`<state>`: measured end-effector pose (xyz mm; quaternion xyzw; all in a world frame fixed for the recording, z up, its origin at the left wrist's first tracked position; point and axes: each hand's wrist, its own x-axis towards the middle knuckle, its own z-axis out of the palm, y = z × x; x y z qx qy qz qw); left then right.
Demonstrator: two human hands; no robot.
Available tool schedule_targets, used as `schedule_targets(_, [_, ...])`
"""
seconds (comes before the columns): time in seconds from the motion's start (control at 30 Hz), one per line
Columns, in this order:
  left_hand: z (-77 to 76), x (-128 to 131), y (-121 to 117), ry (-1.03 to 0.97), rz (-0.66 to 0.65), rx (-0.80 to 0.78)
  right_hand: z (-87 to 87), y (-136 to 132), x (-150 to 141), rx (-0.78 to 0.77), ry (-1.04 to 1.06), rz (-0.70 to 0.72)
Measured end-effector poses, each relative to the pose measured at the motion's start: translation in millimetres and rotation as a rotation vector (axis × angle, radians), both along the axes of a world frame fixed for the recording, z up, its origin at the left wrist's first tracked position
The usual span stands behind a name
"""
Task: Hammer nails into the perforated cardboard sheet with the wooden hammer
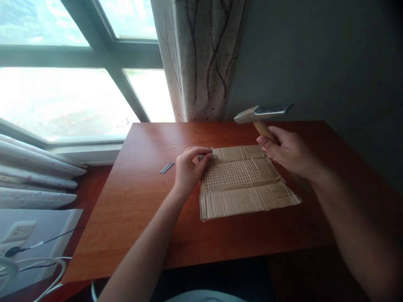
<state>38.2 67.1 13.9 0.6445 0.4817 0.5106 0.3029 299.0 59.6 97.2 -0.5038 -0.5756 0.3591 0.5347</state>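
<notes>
My right hand [288, 151] is wrapped round the wooden handle of a hammer [258, 116], its metal head raised above the far right corner of a cardboard sheet [242, 201]. Rows of small dark holes cover the middle of the cardboard, which lies on the table. At its far left corner my left hand [190, 167] pinches a nail [211, 149] upright between thumb and fingers. Several nails stand in the cardboard close to those fingertips, partly hidden by them. Left of my left hand lies a small bunch of loose nails [167, 167].
The reddish wooden table [141, 226] reaches back to a patterned curtain [204, 63] and a dark wall. A window [63, 100] is at the left. Below it, a wall socket [20, 231] and white cables [59, 268] are beside the table's left edge.
</notes>
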Motion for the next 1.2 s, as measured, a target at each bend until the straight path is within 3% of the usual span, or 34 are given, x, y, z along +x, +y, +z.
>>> schedule_targets(0.1, [0.8, 0.4, -0.5, 0.019, -0.004, 0.029, 16.9, -1.4, -11.7, -0.064, -0.353, 0.177])
schedule_targets(0.37, [5.3, 1.8, -2.3, 0.059, 0.019, 0.073, 44.7, -5.9, -39.6, -0.008, -0.483, 0.324])
schedule_targets(0.5, [4.0, 1.5, -1.3, 0.054, 0.011, 0.103, 48.4, -7.8, -45.5, -0.045, -0.628, 0.283])
schedule_targets(0.7, [3.7, 1.4, -0.4, 0.091, 0.055, 0.111, 44.4, -9.1, -46.3, -0.163, -0.899, 0.370])
schedule_targets(1.2, [1.0, -0.2, 0.0, 0.073, 0.038, 0.118, 53.0, -10.4, -46.6, -0.143, -0.913, 0.333])
